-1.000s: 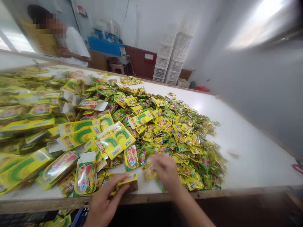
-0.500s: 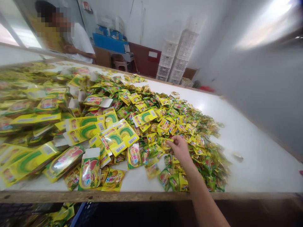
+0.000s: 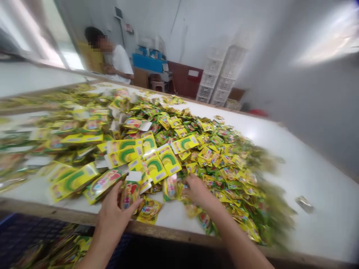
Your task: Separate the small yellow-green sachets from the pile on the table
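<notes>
My left hand [image 3: 116, 211] is at the table's near edge, its fingers and thumb on either side of a small upright carton [image 3: 131, 191] with a white flap standing up at its top. To the right, my right hand [image 3: 198, 191] has its fingers drawn together on a small yellow packet [image 3: 182, 192], which is blurred and partly covered. Another yellow packet [image 3: 150, 210] lies flat just right of my left thumb. Yellow cartons with green bands [image 3: 154, 166] lie between and beyond my hands. A big heap of small shiny packets [image 3: 215, 153] spreads to the right.
The white table [image 3: 316, 172] has a wooden front edge [image 3: 179, 233]. Below it on the left, a blue crate [image 3: 17, 228] holds packets. More cartons [image 3: 67, 142] are piled at left. Across the table is a person in a white shirt [image 3: 122, 63]. White crates [image 3: 215, 74] stand stacked behind.
My left hand has come into view and taken hold of the upright carton. My right hand has moved left across the packets toward it. The view has shifted left.
</notes>
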Available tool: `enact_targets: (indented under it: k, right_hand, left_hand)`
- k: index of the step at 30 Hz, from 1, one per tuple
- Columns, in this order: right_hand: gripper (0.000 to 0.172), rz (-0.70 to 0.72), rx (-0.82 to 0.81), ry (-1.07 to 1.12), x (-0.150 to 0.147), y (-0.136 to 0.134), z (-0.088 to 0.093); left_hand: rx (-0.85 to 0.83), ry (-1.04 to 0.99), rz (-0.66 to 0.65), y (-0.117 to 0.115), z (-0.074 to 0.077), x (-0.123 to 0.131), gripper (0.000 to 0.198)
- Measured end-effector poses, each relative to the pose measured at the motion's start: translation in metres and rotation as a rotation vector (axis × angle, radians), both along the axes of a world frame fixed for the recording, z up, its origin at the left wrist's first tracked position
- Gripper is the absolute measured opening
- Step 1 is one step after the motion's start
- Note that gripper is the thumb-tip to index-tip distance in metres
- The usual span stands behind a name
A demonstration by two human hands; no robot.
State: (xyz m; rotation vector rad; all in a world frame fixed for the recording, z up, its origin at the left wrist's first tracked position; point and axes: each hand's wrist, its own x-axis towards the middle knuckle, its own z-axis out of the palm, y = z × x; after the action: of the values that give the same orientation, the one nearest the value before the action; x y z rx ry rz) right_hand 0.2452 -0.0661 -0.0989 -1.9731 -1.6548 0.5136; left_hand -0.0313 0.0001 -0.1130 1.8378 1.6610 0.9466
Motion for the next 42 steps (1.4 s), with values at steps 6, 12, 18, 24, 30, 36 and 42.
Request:
enact_targets:
  k: [6,12,18,24,30,36,42]
  right_hand:
    - [0.017,0.02,0.084,-0.013,0.0,-0.033,-0.005]
    - [0.022,-0.29,0.36,0.46,-0.003,-0.049,0.024]
    - [0.01,-0.262,0.611,0.164,-0.032,-0.054,0.031]
    - [0.012,-0.199,0.64,0.122,-0.021,-0.059,0.022]
    - [0.023,-0.114,0.682,0.02,-0.03,-0.059,0.018]
    - [0.007,-0.104,0.336,0.205,-0.026,-0.06,0.037]
    - [0.017,-0.19,0.399,0.157,-0.034,-0.056,0.047]
  left_hand:
    - [0.09,-0.031,-0.075,-0.017,0.021,-0.014,0.07]
    - [0.037,0.014,-0.44,-0.053,0.017,0.038,0.071]
    - [0.095,-0.032,-0.525,-0.071,-0.007,0.092,0.074]
    - [0.143,-0.023,-0.574,-0.066,-0.014,0.094,0.071]
    - [0.142,-0.057,-0.543,-0.07,-0.012,0.1,0.07]
    - [0.179,-0.107,-0.497,-0.071,-0.019,0.101,0.075]
    - [0.129,-0.184,-0.466,-0.076,-0.017,0.104,0.078]
